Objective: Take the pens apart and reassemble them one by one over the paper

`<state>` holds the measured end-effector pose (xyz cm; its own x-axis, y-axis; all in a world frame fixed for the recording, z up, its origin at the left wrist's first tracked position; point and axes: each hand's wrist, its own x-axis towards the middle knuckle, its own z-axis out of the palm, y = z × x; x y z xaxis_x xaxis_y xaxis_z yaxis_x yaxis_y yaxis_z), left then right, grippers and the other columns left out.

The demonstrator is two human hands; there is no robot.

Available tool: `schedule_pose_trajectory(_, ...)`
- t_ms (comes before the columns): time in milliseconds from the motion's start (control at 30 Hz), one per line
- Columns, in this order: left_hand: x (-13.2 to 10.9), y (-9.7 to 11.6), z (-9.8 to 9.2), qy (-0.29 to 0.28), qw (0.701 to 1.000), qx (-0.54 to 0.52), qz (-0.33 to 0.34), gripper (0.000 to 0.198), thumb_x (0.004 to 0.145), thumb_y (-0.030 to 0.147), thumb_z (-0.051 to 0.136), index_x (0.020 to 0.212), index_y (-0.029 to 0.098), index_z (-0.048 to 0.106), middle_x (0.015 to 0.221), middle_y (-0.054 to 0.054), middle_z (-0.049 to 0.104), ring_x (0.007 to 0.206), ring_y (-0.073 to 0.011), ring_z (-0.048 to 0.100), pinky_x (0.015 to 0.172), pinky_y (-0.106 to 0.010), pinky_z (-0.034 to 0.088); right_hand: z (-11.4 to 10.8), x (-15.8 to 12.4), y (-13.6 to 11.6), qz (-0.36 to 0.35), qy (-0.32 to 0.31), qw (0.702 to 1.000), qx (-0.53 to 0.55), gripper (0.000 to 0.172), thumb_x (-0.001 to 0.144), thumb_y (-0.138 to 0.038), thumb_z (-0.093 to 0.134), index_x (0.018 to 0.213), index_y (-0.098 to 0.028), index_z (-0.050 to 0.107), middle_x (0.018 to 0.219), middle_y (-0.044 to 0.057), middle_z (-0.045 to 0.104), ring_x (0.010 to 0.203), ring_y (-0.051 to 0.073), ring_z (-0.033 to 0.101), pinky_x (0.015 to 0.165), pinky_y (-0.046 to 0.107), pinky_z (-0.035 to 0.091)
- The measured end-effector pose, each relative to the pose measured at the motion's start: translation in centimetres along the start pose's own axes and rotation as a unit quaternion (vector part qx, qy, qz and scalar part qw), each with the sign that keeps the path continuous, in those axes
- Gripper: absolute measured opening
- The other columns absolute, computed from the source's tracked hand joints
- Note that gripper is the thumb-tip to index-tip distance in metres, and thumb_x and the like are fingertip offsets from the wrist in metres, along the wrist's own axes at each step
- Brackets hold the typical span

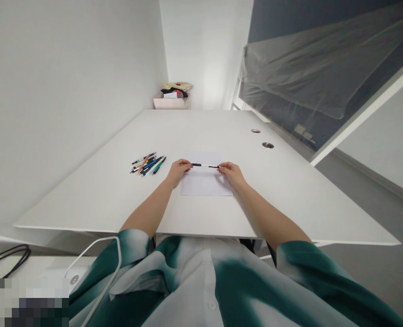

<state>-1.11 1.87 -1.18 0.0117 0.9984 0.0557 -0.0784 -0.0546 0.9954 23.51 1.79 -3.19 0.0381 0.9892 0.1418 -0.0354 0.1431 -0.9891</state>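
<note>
A slim black-and-white pen point(203, 165) lies level between my two hands, above a white sheet of paper point(206, 186). At its left end, my left hand point(180, 170) pinches the black part. The fingers of my right hand point(233, 172) close on the other end, which looks dark and thin. Whether a cap is on or off is too small to tell. To the left of my left hand lies a loose pile of pens point(148, 164) in black, blue, green, yellow and pinkish colours.
The white table point(112, 195) stretches away from me, with a wall along its left. An open box point(171, 103) of mixed items stands at the far end. Two round cable holes point(268, 145) sit near the right edge. A white cable point(119, 254) loops by my left sleeve.
</note>
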Motion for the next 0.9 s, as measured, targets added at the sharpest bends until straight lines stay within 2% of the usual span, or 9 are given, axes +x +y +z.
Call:
schedule_pose_trajectory(267, 0.02, 0.06, -0.06, 0.000, 1.000, 0.009, -0.001, 0.024, 0.058, 0.027, 0.075, 0.077, 0.017, 0.064, 0.071, -0.002, 0.068, 0.068, -0.0135, 0.060, 0.072, -0.030, 0.047, -0.22, -0.12, -0.50, 0.011, -0.003, 1.000, 0.020, 0.033, 0.059, -0.040, 0.081, 0.080, -0.019, 0.065, 0.071, 0.004, 0.071, 0.071, 0.018, 0.066, 0.074, 0.034, 0.053)
schedule_pose_trajectory(433, -0.05, 0.20, -0.29, -0.028, 1.000, 0.006, -0.007, 0.025, 0.056, 0.025, 0.077, 0.077, 0.017, 0.065, 0.075, -0.004, 0.069, 0.070, -0.0136, 0.059, 0.071, -0.029, 0.045, -0.26, -0.19, -0.71, 0.022, 0.004, 0.999, 0.044, 0.035, 0.053, -0.037, 0.082, 0.079, -0.019, 0.067, 0.076, 0.005, 0.073, 0.072, 0.018, 0.065, 0.074, 0.033, 0.051)
schedule_pose_trajectory(667, -0.04, 0.31, -0.58, -0.024, 1.000, 0.020, -0.003, 0.026, 0.055, 0.025, 0.078, 0.077, 0.016, 0.068, 0.071, -0.002, 0.066, 0.066, -0.0124, 0.055, 0.065, -0.028, 0.040, -0.27, 0.18, 0.00, 0.005, -0.001, 1.000, 0.014, 0.033, 0.057, -0.042, 0.079, 0.078, -0.020, 0.066, 0.072, 0.004, 0.070, 0.070, 0.017, 0.062, 0.074, 0.034, 0.049)
schedule_pose_trajectory(900, 0.02, 0.24, -0.51, -0.024, 0.999, 0.021, 0.003, 0.025, 0.055, 0.025, 0.077, 0.076, 0.016, 0.067, 0.069, -0.002, 0.065, 0.065, -0.0122, 0.054, 0.064, -0.028, 0.038, -0.26, 0.20, -0.02, 0.001, 0.000, 1.000, 0.018, 0.030, 0.057, -0.037, 0.077, 0.078, -0.019, 0.066, 0.070, 0.004, 0.071, 0.066, 0.016, 0.060, 0.072, 0.033, 0.048)
